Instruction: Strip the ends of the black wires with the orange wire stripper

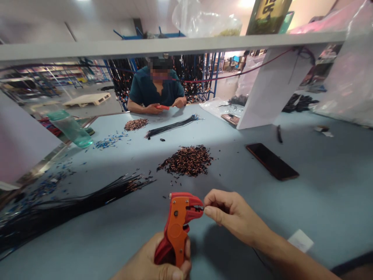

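Observation:
My left hand (166, 260) is wrapped around the handles of a red and orange wire stripper (177, 223), held upright with its jaws pointing right. At the jaws, my right hand (229, 210) pinches thumb against forefinger on a black wire (259, 257). Its end at the fingertips is mostly hidden, and a thin length trails below my wrist. Beyond the tool lies a heap of short black and copper wire offcuts (189, 160). A long bundle of black wires (96, 198) stretches across the left of the table, its copper-coloured ends toward the heap.
Across the table (230, 175), a co-worker (155, 89) holds a red tool. A smaller bundle of wires (173, 126) and another offcut pile (136, 124) lie there. A phone (272, 161) rests at right, a greenish bottle (71, 128) leans at left. A shelf (163, 46) spans overhead.

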Tool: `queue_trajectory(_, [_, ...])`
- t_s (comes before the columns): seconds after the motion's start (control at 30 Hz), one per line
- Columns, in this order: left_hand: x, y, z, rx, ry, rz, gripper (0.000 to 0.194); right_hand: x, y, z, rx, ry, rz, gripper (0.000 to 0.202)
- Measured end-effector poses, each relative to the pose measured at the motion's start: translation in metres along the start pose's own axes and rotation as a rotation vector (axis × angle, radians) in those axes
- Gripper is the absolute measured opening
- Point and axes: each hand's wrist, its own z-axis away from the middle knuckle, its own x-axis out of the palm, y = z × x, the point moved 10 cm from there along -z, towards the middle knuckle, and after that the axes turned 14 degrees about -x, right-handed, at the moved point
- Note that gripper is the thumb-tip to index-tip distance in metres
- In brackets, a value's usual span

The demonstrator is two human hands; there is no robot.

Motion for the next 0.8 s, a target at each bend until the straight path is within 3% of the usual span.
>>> queue_trajectory(0.37, [0.0004, 0.0006, 0.0005, -0.022, 0.016, 0.017, 0.04, 0.0039, -0.0022, 0.0011, -0.002, 0.004, 0.03, 0.018])
queue_trajectory(0.8, [-0.0036, -0.0011, 0.0009, -0.031, 0.052, -0.202, 0.037, 0.0057, -0.0056, 0.0009, -0.011, -0.02, -0.002, 0.019])
